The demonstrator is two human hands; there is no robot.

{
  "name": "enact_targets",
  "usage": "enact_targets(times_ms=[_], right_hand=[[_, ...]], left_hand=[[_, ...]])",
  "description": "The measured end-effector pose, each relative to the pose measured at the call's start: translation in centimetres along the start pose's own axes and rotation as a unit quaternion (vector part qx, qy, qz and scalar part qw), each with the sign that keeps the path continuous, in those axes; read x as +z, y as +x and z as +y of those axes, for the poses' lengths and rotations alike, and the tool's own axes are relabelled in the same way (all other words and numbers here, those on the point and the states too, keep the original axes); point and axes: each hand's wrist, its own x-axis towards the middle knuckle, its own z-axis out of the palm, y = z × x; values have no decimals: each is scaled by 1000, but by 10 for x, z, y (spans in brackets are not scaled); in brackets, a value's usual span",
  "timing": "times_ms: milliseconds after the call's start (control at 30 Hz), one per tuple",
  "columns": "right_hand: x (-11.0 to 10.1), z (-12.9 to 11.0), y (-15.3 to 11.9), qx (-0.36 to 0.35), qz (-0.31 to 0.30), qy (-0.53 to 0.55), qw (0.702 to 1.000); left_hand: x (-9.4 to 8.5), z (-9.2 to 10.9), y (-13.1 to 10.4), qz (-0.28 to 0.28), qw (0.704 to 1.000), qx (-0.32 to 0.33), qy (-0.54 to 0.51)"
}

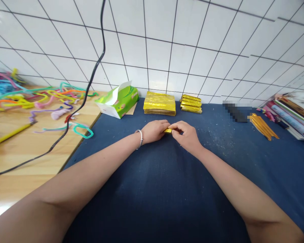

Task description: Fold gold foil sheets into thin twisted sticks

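Both hands meet over the dark blue cloth (152, 189) at a small folded piece of gold foil paper (168, 130). My left hand (154, 131), with a silver bangle (141, 139) at the wrist, closes on the foil's left end and hides part of it. Thumb and fingers of my right hand (186, 136) pinch its right end. Behind them, near the wall, lies a thick stack of gold foil sheets (159, 103). To its right sits a small pile of narrow folded gold strips (191, 103).
A green tissue pack (124, 101) stands left of the stack. Colourful pipe cleaners (40, 101) and a yellow pencil (12, 134) lie on the wooden surface at left. A black cable (91, 79) hangs across the view. Orange-gold strips (262, 126) and books (288, 118) are at right.
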Motion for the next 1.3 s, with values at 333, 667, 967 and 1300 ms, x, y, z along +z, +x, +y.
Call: enact_targets(times_ms=[333,667,967,1300], right_hand=[[-1,17,0,-34,-24,-45,998],[3,28,-3,-70,12,-67,995],[5,31,-3,-80,53,-30,995],[5,18,-8,-50,11,31,998]], left_hand=[[-4,5,0,-39,997,-39,57],[-6,-5,-3,-14,999,-18,-46],[1,-15,-2,19,990,-18,-139],[3,-10,-1,19,998,-35,-55]])
